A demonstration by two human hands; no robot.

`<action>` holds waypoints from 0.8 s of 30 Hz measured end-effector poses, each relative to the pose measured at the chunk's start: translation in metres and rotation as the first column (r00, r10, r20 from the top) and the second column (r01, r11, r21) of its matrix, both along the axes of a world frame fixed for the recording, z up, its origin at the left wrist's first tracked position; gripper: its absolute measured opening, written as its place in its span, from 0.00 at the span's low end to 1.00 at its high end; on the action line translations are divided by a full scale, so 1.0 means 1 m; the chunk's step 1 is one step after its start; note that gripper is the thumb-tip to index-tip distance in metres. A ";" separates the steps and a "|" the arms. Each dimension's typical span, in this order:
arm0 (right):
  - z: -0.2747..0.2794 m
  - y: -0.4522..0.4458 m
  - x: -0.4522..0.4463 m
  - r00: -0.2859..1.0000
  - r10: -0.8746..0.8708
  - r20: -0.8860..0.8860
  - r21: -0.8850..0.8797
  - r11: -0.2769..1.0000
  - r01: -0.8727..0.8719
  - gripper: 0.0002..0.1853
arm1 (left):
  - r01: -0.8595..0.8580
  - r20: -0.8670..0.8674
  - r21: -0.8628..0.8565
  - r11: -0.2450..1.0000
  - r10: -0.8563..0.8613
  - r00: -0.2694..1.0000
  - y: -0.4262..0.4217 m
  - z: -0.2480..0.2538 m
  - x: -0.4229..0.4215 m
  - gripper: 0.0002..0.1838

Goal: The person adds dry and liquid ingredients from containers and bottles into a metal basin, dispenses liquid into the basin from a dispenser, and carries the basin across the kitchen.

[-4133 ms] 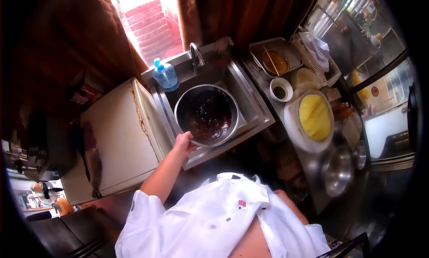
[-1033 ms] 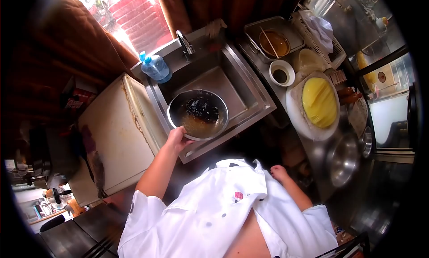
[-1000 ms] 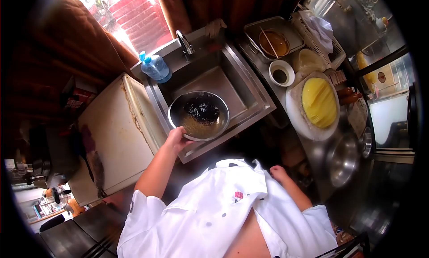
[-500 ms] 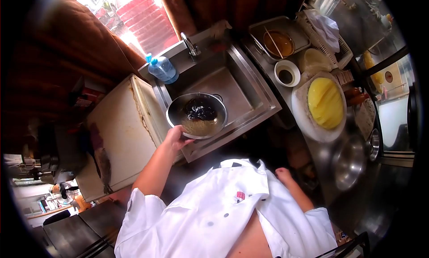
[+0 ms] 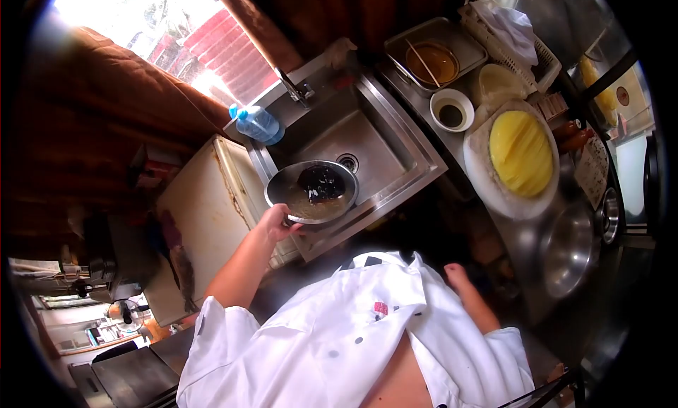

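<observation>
My left hand (image 5: pixel 280 223) grips the near rim of a round metal bowl (image 5: pixel 280 185), thumb over the edge. The bowl is over the near left part of a steel sink (image 5: pixel 367 141). Inside it lies a dark, glossy clump (image 5: pixel 322 182) in some brownish liquid; what the clump is, I cannot tell. My right hand (image 5: pixel 456 274) hangs low beside my white jacket, away from the bowl. Its fingers look curled in, and nothing shows in them.
A faucet (image 5: pixel 295 90) and a blue bottle (image 5: pixel 260 125) stand at the sink's back edge. On the right counter are a white bowl (image 5: pixel 452 110) of dark liquid, a tray (image 5: pixel 467 46) holding a brown-filled bowl, a yellow mound (image 5: pixel 521 154) on a white board and a steel bowl (image 5: pixel 569 256).
My view has shifted slightly, and the sink drain now shows beyond the bowl. The dark clump has changed shape within the bowl. My left hand keeps its grip on the rim.
</observation>
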State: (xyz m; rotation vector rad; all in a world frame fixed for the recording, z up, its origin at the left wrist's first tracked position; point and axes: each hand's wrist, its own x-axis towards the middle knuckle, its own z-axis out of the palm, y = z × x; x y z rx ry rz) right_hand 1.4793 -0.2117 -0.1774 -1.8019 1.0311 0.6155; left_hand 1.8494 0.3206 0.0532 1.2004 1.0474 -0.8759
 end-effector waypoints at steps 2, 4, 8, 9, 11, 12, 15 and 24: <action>-0.010 -0.004 -0.007 0.999 -0.037 -0.013 -0.001 0.999 0.037 0.11 | 0.063 0.047 -0.095 0.993 -0.059 0.997 0.010 -0.011 -0.001 0.27; -0.009 -0.006 -0.006 0.998 -0.060 -0.037 -0.004 0.998 0.059 0.11 | 0.013 0.044 -0.053 0.998 -0.010 0.999 0.007 -0.011 0.002 0.27; -0.021 -0.015 -0.015 0.998 -0.069 -0.013 0.027 0.997 0.069 0.12 | 0.013 -0.011 -0.058 0.998 -0.014 1.000 0.006 -0.010 0.005 0.26; -0.023 -0.017 -0.017 0.998 -0.067 -0.017 0.015 0.998 0.067 0.12 | -0.025 0.018 -0.046 0.999 0.026 0.999 0.005 -0.013 0.004 0.25; -0.026 -0.019 -0.014 0.997 -0.075 -0.020 0.011 0.997 0.076 0.12 | -0.102 0.084 -0.028 0.994 0.104 0.991 -0.001 -0.016 0.001 0.23; -0.025 -0.022 -0.013 0.996 -0.085 -0.023 0.018 0.996 0.085 0.12 | -0.082 0.083 0.001 0.997 0.081 0.993 -0.003 -0.017 0.002 0.23; -0.017 -0.032 -0.008 0.998 -0.062 -0.026 0.019 0.998 0.062 0.11 | -0.062 0.068 0.068 0.996 0.057 0.996 -0.012 -0.011 -0.001 0.20; 0.031 -0.028 0.033 0.964 -0.245 -0.101 0.176 0.949 0.260 0.08 | -0.075 0.168 0.096 0.993 0.058 0.984 -0.018 -0.006 0.007 0.22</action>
